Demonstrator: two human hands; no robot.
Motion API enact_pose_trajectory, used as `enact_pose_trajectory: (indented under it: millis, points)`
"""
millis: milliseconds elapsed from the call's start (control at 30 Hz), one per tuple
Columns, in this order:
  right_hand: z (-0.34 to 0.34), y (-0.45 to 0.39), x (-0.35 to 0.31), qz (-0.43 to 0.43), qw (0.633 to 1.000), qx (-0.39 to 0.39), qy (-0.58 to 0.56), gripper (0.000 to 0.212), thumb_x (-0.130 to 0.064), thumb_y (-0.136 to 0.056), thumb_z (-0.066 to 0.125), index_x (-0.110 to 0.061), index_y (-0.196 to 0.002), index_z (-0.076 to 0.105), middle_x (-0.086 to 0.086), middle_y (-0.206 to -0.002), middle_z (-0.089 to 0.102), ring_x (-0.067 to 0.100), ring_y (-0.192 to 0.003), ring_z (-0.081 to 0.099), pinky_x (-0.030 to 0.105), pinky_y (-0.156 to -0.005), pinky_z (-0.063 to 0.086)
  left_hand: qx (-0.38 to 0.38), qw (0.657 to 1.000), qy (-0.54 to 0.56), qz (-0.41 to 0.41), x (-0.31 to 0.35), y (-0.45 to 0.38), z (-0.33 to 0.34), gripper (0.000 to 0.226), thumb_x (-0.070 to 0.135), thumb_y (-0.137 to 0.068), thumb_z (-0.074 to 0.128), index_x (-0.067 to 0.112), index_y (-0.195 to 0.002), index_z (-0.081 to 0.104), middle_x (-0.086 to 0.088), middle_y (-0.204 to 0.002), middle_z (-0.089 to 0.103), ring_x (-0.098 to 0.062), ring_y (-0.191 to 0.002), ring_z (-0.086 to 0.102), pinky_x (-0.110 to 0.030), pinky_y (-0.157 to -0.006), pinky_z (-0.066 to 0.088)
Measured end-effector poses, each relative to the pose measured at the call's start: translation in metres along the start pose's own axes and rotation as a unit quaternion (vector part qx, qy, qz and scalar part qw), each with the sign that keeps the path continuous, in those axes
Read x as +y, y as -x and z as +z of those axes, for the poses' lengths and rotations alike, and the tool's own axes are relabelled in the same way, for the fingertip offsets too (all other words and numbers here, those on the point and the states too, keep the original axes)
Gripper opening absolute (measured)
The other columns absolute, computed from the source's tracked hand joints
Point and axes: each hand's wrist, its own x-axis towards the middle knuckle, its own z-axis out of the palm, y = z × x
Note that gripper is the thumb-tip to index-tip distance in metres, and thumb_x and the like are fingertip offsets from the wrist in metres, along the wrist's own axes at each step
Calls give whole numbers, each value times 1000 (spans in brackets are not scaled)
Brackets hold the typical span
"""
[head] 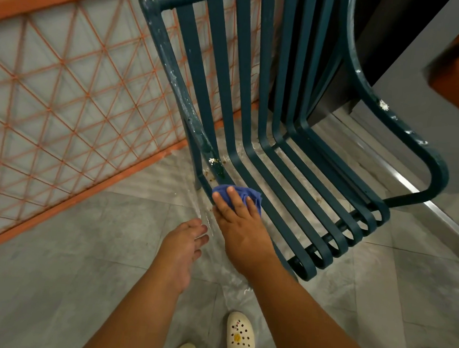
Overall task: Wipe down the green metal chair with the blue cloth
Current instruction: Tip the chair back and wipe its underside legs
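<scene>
Bare forearms, no sleeves; cream perforated clogs point(239, 338), apparently with small charms.

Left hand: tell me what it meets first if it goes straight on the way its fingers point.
Probably the chair frame's left edge, near the cloth. The left hand points up-right toward it; depth is unclear.

A dark green metal chair point(254, 108) stands upright on the floor, its back and seat formed from flat slats that run down the back, bend, and curl under at the seat's front edge. A tubular frame runs round the sides. White flecks and brown grime mark the left rail, thickest where back meets seat; white spots also dot the right armrest. A small, bunched blue cloth point(238, 194) lies on the seat's left rail, just below the grimy patch.
</scene>
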Motion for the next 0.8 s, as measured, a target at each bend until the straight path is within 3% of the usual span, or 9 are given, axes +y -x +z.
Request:
enact_pose_trajectory:
  millis: [67,167,233,333,433,567,633,700,800]
  points:
    - [3,11,9,-12,1000,-4,-14,62,-12,-97,32,-25,-152,6,-10,-153,-23,17,-133,-41,40,-106,-28,-1,1000,2,-1,0,-1,1,35,13,-94,50,13,-129,51,-6,-123,61,-21,-112,58,-36,-98,40]
    - [1,10,11,59,996,7,-68,70,-7,-96,37,-27,-152,-1,-12,-152,-27,20,-140,-33,43,-119,-7,-1,1000,1,2,2,-2,0,34,13,-95,50,13,-128,52,-6,-124,61,-21,-113,57,-35,-99,40]
    - [-2,0,4,97,992,8,-83,74,-5,-95,37,-26,-152,-5,-8,-153,-29,25,-142,-29,45,-119,-2,0,1000,1,4,3,-2,0,35,13,-95,49,12,-131,50,-7,-126,59,-22,-116,56,-37,-101,39]
    - [-1,-5,-4,73,996,15,-50,70,-8,-94,32,-21,-152,-3,-5,-157,-24,27,-141,-31,49,-117,-9,-4,1000,3,11,5,-1,3,37,12,-95,49,12,-132,49,-8,-127,59,-23,-117,55,-38,-102,38]
    - [3,9,8,0,999,2,-36,64,-12,-96,30,-25,-150,-1,-10,-156,-21,20,-138,-35,43,-112,-19,-7,1000,2,14,9,-1,7,35,11,-95,49,13,-130,51,-6,-125,61,-22,-115,57,-38,-103,39]
    - [-1,7,19,53,994,14,-93,63,-17,-100,38,-25,-152,3,-9,-155,-20,21,-144,-23,37,-120,-3,-13,1000,0,22,10,-2,9,33,13,-95,49,15,-128,53,-5,-124,61,-21,-113,57,-37,-102,39]
    - [-3,-2,11,86,992,19,-92,66,-15,-99,39,-23,-152,0,-5,-155,-22,25,-145,-21,40,-120,1,-19,1000,3,24,10,-3,10,36,16,-96,47,14,-131,51,-5,-127,60,-22,-116,55,-39,-105,37]
    - [0,-4,3,57,997,21,-49,66,-12,-96,34,-22,-152,0,-4,-158,-21,28,-142,-28,47,-117,-7,-23,999,7,26,10,-3,12,37,18,-97,46,14,-134,49,-6,-130,58,-23,-118,54,-41,-106,37]
    - [9,12,8,-26,1000,4,-4,62,-15,-96,31,-26,-149,0,-8,-156,-18,22,-137,-37,46,-110,-22,-23,999,8,25,11,-3,16,37,20,-97,47,15,-133,50,-6,-129,58,-23,-117,55,-41,-105,38]
